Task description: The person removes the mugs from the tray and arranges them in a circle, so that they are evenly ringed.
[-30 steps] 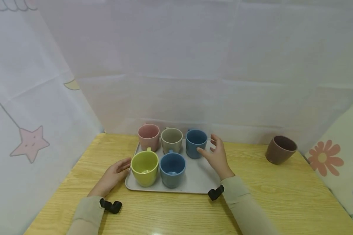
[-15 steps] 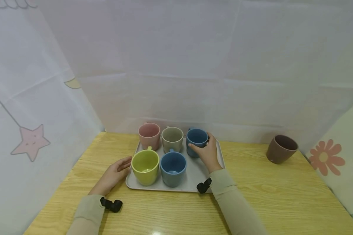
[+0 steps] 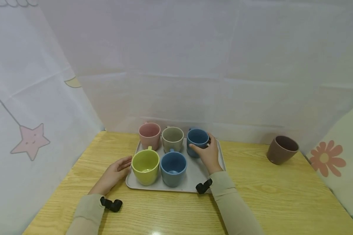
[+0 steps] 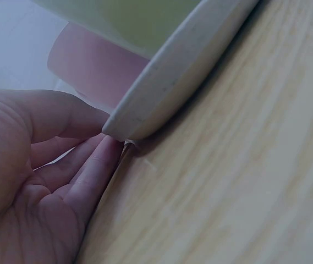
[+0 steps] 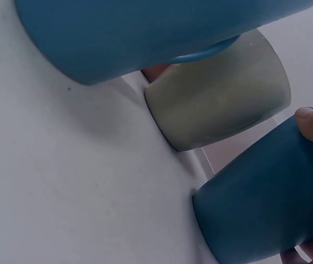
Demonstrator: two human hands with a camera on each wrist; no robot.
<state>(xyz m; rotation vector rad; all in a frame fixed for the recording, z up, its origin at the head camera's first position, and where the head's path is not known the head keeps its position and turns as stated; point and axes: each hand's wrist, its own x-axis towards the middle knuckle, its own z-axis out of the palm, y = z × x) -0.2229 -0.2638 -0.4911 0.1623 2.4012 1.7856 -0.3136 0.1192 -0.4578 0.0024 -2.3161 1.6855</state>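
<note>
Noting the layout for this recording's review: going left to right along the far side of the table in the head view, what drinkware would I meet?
Pink mug, greenish-grey mug, rear blue mug, brown cup.

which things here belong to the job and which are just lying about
Likely in the job:
rear blue mug, gripped by the right hand
tray, touched by the left hand
front blue mug, yellow mug, pink mug, grey mug

Likely lying about:
brown cup, off the tray

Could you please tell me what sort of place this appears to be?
Probably a small staged tabletop set, perhaps for recording: pale sheets, some printed, hang around a wood-grain table, a tray of mugs rests there, and each wrist wears a black device.
</note>
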